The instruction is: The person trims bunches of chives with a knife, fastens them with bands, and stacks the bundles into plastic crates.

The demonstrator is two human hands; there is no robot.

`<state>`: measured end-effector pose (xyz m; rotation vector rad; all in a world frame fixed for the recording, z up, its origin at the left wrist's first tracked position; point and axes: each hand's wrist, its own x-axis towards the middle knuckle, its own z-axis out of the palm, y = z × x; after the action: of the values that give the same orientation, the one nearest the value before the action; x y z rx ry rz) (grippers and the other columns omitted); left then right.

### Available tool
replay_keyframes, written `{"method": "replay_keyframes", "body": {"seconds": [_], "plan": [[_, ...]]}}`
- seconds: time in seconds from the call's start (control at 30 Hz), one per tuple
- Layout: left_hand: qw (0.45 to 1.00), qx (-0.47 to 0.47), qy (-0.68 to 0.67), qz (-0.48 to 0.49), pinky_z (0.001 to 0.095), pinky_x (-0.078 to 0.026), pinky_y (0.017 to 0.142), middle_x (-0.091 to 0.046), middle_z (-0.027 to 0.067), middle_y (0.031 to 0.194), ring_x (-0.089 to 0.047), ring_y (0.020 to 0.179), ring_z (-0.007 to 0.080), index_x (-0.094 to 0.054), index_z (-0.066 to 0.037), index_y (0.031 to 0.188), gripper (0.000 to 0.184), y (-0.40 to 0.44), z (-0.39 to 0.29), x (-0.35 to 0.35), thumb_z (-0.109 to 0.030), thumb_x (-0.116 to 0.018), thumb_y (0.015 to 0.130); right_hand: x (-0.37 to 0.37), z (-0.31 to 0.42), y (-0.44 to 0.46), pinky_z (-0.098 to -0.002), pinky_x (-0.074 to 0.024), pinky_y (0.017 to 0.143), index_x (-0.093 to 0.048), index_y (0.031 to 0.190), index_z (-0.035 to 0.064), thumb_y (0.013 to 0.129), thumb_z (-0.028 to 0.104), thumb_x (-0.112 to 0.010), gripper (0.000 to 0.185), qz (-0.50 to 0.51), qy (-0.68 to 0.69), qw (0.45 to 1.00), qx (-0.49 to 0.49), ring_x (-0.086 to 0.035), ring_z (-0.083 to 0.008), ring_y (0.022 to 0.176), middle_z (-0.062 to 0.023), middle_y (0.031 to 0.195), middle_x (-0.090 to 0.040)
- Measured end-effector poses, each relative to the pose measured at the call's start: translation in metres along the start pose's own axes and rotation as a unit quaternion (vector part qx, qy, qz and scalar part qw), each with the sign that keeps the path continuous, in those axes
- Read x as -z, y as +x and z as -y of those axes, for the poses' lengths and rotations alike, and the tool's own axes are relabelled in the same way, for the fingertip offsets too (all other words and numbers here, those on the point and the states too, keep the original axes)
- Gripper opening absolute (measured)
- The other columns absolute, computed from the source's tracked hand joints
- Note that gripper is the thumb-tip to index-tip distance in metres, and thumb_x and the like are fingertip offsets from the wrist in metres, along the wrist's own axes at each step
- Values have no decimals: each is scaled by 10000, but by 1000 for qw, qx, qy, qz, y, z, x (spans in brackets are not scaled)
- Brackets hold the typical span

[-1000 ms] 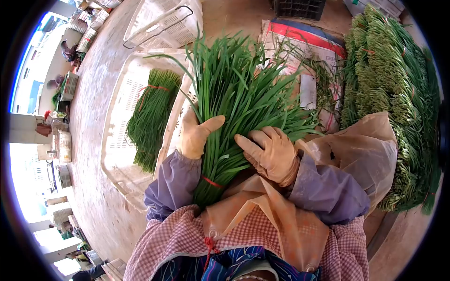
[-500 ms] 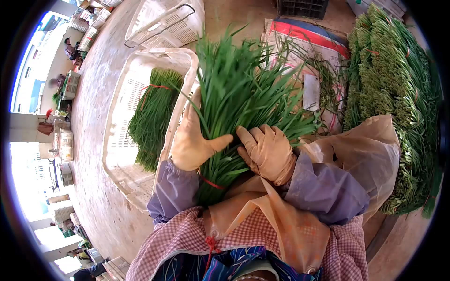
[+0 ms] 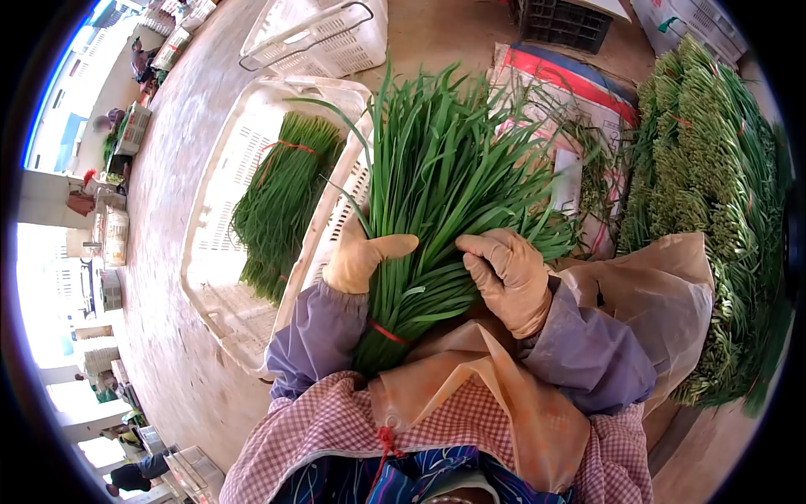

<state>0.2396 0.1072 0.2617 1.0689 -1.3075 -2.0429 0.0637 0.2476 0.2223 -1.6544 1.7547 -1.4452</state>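
A large bundle of garlic chives (image 3: 437, 176), tied with a red band (image 3: 388, 333) near its lower end, lies over my lap with its leaves fanning away from me. My left hand (image 3: 361, 259), in a tan glove, grips it from the left; the thumb crosses the leaves and the fingers are largely hidden behind. At the bundle's right edge is my right hand (image 3: 510, 281), also gloved, fingers curled and fingertips at the leaves. Whether a leaf is pinched there is too small to make out. A translucent apron (image 3: 495, 378) covers my lap.
On the left, a white plastic crate (image 3: 220, 181) holds tied green bundles (image 3: 290, 197). Another white crate (image 3: 315, 42) and a black crate (image 3: 562, 25) stand farther off. A sack (image 3: 520, 76) bears loose leaves. To the right is a tall pile of flowering stalks (image 3: 697, 202).
My right hand has drawn back from the bundle's middle to its right edge, fingers curling more. The leaves are spread wider and show more fully. My left hand still holds the bundle.
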Motion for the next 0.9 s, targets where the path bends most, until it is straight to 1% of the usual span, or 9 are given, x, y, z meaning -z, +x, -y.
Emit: {"method": "replay_keyframes", "body": {"seconds": [0.03,0.13,0.27,0.43,0.63,0.73,0.77,0.83,0.9], "plan": [[1000,13,-13,7,345,-548,870,-685,128,1112,-677,965,227,-550,24,1295,605,-1,-2,1,109,-723,722,0,2,0,-421,-505,715,-673,1069,123,840,123,-689,230,-7,-55,998,26,-607,-302,853,-68,926,-627],[998,23,-62,-6,359,-558,853,-686,131,1112,-683,959,242,-545,16,1300,599,-6,-4,-4,111,-718,734,1,10,0,-435,-513,732,-654,1179,106,750,20,-707,441,32,-154,969,191,-606,-311,887,-89,1016,-614],[998,12,-52,-14,369,-568,841,-688,132,1109,-688,947,256,-547,2,1299,582,-5,0,-3,116,-703,750,-10,9,-7,-460,-518,840,-681,1173,131,730,95,-700,445,-44,-211,948,232,-591,-288,976,-67,1105,-630],[999,16,21,-18,353,-566,818,-691,124,1087,-685,926,238,-551,15,1288,561,-3,2,6,76,-711,755,-5,13,-17,-486,-486,935,-684,1180,134,755,139,-665,426,-6,-212,945,249,-592,-275,1064,-68,1158,-634],[999,-36,41,3,349,-566,813,-692,121,1088,-688,911,226,-557,31,1275,556,-6,-4,-2,87,-704,742,29,22,-17,-463,-490,908,-689,1126,95,782,110,-677,345,-19,-181,955,235,-619,-271,995,-65,1141,-647],[999,-32,14,-7,351,-567,820,-689,126,1098,-689,917,233,-554,33,1278,569,-6,-3,-5,97,-703,733,60,20,-17,-378,-514,815,-686,1098,51,874,64,-660,226,-109,-108,979,136,-637,-202,873,-62,1014,-676],[999,-44,20,4,350,-563,836,-688,130,1104,-688,931,235,-555,36,1275,568,-5,-2,-4,96,-703,730,66,20,-18,-340,-504,765,-683,1098,40,899,67,-648,204,-151,-29,988,18,-620,-167,817,-56,965,-675],[997,-66,24,23,350,-560,847,-689,129,1104,-686,941,234,-558,40,1268,561,-3,-3,-6,92,-705,729,77,20,-21,-263,-485,666,-679,1097,18,948,74,-625,167,-227,128,941,-217,-585,-99,705,-42,867,-672],[996,-81,32,35,350,-557,856,-689,129,1104,-684,947,233,-560,43,1261,555,-1,-5,-8,87,-709,728,88,-2,-20,-213,-437,605,-674,1101,5,963,98,-621,175,-218,237,915,-244,-530,-56,647,-25,815,-656]]}}
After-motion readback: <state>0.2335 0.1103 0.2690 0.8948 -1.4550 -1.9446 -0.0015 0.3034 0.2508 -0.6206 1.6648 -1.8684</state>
